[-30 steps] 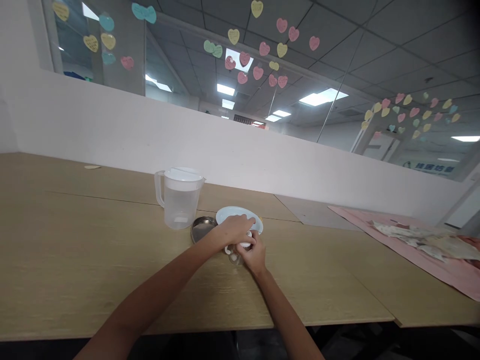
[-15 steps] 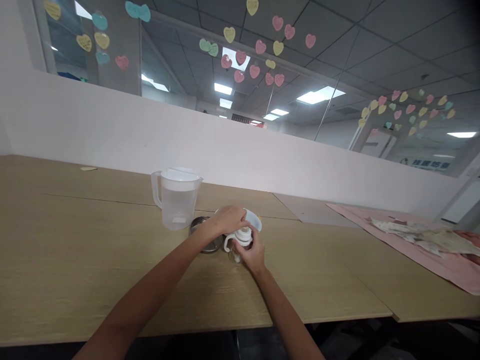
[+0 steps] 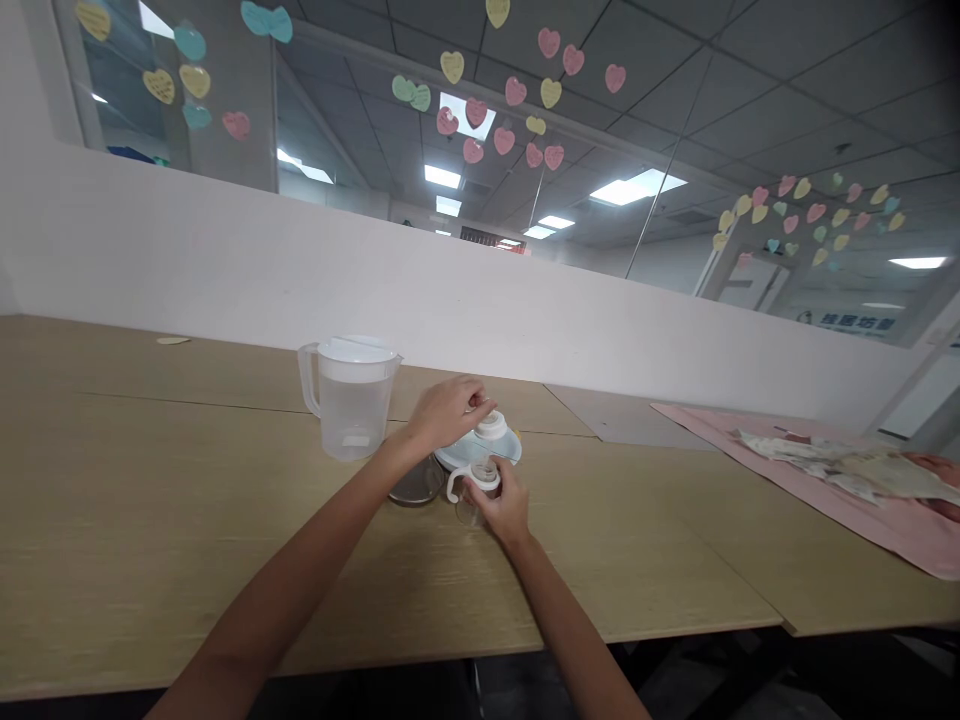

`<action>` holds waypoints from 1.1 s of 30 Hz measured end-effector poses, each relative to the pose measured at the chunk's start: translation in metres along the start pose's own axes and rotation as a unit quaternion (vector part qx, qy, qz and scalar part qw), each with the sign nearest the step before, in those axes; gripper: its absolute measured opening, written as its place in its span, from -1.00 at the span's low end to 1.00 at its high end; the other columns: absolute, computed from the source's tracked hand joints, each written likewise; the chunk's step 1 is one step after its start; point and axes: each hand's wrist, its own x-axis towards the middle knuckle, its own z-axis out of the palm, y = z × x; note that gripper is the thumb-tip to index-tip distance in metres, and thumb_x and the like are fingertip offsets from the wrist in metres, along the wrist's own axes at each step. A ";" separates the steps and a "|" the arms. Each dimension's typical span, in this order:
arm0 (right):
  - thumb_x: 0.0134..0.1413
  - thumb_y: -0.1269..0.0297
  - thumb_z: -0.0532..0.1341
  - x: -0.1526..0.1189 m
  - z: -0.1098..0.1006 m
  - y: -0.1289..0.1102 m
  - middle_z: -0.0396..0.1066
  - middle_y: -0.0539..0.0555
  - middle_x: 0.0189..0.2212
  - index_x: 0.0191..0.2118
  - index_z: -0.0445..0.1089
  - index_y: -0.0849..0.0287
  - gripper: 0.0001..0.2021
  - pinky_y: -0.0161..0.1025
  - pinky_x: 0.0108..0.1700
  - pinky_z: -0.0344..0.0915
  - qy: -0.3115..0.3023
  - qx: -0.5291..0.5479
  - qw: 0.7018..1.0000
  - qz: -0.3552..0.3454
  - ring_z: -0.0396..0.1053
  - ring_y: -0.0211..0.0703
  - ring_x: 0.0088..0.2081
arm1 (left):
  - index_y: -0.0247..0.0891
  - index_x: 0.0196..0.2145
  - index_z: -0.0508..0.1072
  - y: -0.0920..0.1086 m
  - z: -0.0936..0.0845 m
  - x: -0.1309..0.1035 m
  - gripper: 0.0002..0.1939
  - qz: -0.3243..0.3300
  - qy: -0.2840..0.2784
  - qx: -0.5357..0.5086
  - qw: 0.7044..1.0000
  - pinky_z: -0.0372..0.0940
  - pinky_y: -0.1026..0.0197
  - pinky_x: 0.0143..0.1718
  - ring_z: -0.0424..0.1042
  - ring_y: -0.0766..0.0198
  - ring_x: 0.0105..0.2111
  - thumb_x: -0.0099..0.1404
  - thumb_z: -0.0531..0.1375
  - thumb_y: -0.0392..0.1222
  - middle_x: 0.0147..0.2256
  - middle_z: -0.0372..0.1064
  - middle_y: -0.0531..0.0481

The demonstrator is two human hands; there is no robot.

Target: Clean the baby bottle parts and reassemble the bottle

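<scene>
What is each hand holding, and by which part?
The left hand holds a white lid by its upper part; the right hand holds a clear jar around its white collar.

Glare was given off by white lamps (image 3: 637, 188) in the glass (image 3: 675, 258); the ceiling (image 3: 780, 85) was dimly lit, soft shadows were cast on the table (image 3: 390, 570), and the left hand (image 3: 446, 412) was slightly blurred.
</scene>
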 end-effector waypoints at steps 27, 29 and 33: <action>0.24 0.11 -0.01 0.006 -0.007 -0.001 0.25 0.17 0.16 0.21 0.20 0.10 -0.53 0.13 0.18 0.12 -0.022 -0.015 0.990 -0.139 0.13 0.06 0.20 | -0.25 -0.23 0.36 -0.001 0.014 -0.001 -0.79 0.019 0.007 -0.123 0.992 0.27 0.21 -0.15 0.39 0.24 -0.24 0.37 -0.01 -0.12 -0.21 0.41 -0.04; 0.24 0.11 -0.02 0.007 -0.006 0.002 0.30 0.17 0.13 0.23 0.18 0.13 -0.52 0.11 0.17 0.14 -0.021 -0.005 0.990 -0.136 0.14 0.05 0.20 | -0.25 -0.25 0.37 0.001 0.013 -0.002 -0.79 0.021 -0.007 -0.119 0.993 0.26 0.22 -0.15 0.39 0.24 -0.24 0.37 -0.01 -0.13 -0.21 0.42 -0.04; 0.26 0.09 -0.04 0.008 -0.006 0.005 0.33 0.15 0.10 0.21 0.21 0.13 -0.52 0.12 0.16 0.13 -0.015 -0.003 0.993 -0.120 0.15 0.05 0.18 | -0.26 -0.26 0.37 -0.001 0.014 -0.002 -0.81 0.023 -0.005 -0.116 0.993 0.26 0.21 -0.17 0.39 0.24 -0.27 0.35 0.02 -0.15 -0.23 0.43 -0.04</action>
